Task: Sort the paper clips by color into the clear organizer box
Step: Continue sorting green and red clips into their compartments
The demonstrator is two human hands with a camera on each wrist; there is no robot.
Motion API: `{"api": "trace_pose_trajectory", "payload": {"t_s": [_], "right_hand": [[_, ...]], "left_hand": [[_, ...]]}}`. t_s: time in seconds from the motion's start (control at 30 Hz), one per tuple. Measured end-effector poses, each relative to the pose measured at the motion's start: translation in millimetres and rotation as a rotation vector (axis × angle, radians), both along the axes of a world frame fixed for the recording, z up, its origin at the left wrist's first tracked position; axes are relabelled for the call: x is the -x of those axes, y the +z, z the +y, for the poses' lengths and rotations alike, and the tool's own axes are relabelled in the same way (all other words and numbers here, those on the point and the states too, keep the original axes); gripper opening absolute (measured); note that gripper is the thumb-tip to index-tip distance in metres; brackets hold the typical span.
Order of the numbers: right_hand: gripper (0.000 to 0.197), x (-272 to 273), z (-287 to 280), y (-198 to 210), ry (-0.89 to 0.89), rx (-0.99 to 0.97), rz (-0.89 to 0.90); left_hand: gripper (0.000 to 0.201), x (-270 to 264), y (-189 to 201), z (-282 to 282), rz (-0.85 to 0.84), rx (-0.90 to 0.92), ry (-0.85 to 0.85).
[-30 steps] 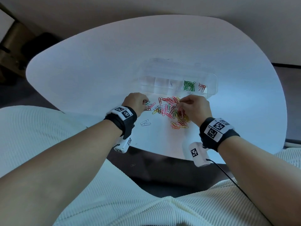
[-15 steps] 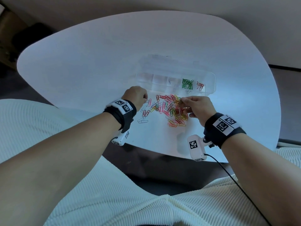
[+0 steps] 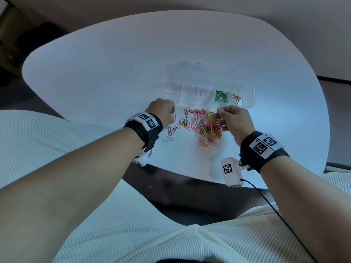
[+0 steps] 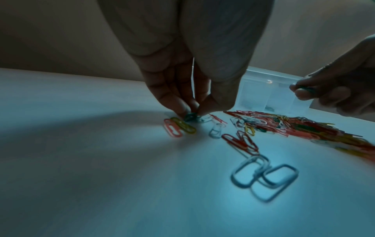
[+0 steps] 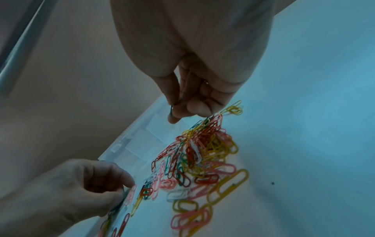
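A pile of coloured paper clips (image 3: 204, 124) lies on the white table (image 3: 114, 73), just in front of the clear organizer box (image 3: 248, 95). Green clips (image 3: 221, 96) fill one right compartment and red clips (image 3: 236, 99) the rightmost. My left hand (image 3: 163, 111) pinches a green clip (image 4: 190, 116) at the pile's left edge, touching the table. My right hand (image 3: 233, 120) is raised over the pile's right side and pinches a green clip (image 5: 171, 110) between thumb and forefinger; the same clip (image 4: 306, 89) shows in the left wrist view.
Loose white clips (image 3: 168, 139) and red clips (image 3: 171, 130) lie left of the pile near the table's front edge. The box's open lid (image 3: 199, 71) lies behind it. The other compartments (image 3: 187, 91) look nearly bare.
My right hand has lifted a green clip out of the pile. My left hand has stayed at the pile's left edge, fingers closing on a green clip.
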State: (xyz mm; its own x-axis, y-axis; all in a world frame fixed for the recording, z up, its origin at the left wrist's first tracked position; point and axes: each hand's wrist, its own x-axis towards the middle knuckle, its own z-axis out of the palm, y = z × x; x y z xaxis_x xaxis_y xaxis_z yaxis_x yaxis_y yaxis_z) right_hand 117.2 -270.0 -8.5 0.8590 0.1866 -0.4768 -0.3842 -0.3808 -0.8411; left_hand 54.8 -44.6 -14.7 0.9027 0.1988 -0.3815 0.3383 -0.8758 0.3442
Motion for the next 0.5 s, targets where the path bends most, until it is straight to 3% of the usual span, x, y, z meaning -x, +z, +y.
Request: {"api": "trace_pose_trajectory", "payload": {"t_s": [0.13, 0.27, 0.33, 0.4, 0.5], "right_hand": [[0.020, -2, 0, 0, -0.076, -0.157, 0.140], [0.023, 3, 3, 2, -0.135, -0.230, 0.272], [0.031, 5, 8, 0, -0.061, -0.105, 0.208], [0.037, 6, 11, -2, 0.118, 0.174, 0.024], [0.017, 9, 14, -8, 0.342, 0.467, -0.204]], "left_hand": [[0.009, -2, 11, -1, -0.022, 0.072, 0.112], [0.030, -5, 24, -8, -0.092, 0.271, 0.288], [0.034, -7, 30, -13, -0.088, 0.324, 0.320], [0.035, -6, 32, -19, -0.062, 0.352, 0.317], [0.024, -2, 28, -31, -0.050, 0.398, 0.232]]}}
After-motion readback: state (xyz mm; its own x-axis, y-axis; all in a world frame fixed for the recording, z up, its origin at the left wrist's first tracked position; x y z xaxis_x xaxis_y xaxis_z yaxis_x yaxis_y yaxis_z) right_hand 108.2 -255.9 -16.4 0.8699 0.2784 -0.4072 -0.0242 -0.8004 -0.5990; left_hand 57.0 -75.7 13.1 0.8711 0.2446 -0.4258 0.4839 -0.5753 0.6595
